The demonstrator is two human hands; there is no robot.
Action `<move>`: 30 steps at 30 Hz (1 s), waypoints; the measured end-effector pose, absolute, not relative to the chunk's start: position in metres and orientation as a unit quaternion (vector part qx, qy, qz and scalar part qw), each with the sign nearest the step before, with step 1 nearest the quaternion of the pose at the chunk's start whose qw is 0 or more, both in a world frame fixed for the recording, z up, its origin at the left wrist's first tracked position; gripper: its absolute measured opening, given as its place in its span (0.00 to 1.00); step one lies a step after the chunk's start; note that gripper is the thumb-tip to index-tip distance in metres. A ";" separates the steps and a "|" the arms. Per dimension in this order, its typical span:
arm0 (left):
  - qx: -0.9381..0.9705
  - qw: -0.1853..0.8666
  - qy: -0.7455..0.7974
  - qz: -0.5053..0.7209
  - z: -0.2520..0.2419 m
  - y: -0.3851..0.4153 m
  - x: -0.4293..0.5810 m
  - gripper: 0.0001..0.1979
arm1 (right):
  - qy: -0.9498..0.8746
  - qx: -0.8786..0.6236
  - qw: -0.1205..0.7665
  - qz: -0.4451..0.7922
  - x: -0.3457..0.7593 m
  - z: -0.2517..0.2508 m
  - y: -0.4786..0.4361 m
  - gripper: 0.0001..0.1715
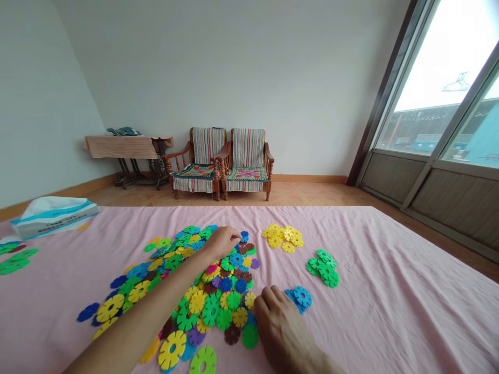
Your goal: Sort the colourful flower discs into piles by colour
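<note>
A large mixed heap of notched plastic snowflake discs [211, 310] lies on the pink cloth, in green, yellow, blue, purple, brown and pink. My left hand [223, 242] reaches across it to the far right edge, fingers bent together near a dark blue disc [244, 237]. Low at the heap's right side, my right hand [279, 323] has its fingers curled down beside a yellow disc [250, 300]. What either hand's fingertips hold, if anything, is hidden. Just right of that hand sits a small group of blue discs [303, 296], partly covered by it.
Separate groups of yellow discs [283, 236] and green discs [324, 268] lie to the right. More green discs [17, 262] and a tissue box [56, 217] are at the left. Beyond the pink cloth [390, 291] stand two wooden chairs [247, 171] and a cloth-covered sewing table [125, 147].
</note>
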State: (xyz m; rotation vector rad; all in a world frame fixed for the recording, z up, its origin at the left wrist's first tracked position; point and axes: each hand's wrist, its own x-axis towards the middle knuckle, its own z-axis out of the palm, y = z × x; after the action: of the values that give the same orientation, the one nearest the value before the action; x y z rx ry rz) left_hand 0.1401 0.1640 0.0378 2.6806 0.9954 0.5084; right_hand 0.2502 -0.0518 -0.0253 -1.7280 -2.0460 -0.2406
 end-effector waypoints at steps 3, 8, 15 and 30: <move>0.919 0.109 0.338 0.171 0.040 0.151 0.111 0.10 | -0.738 -0.631 0.226 -0.074 0.251 -0.027 -0.052 0.08; 0.917 0.068 0.342 0.192 0.039 0.134 0.073 0.10 | -0.729 -0.638 0.243 -0.059 0.254 -0.019 -0.053 0.09; 0.915 0.048 0.317 0.246 0.023 0.121 0.040 0.12 | -0.727 -0.647 0.228 -0.033 0.251 0.013 -0.029 0.08; 0.918 0.015 0.298 0.263 0.012 0.116 0.038 0.10 | -0.734 -0.649 0.202 0.009 0.249 0.012 0.036 0.14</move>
State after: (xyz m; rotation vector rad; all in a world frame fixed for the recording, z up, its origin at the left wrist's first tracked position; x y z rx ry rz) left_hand 0.0384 0.1164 0.0120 2.8548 0.9269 0.8170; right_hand 0.2491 0.0355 0.0119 -1.8114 -2.0493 0.0245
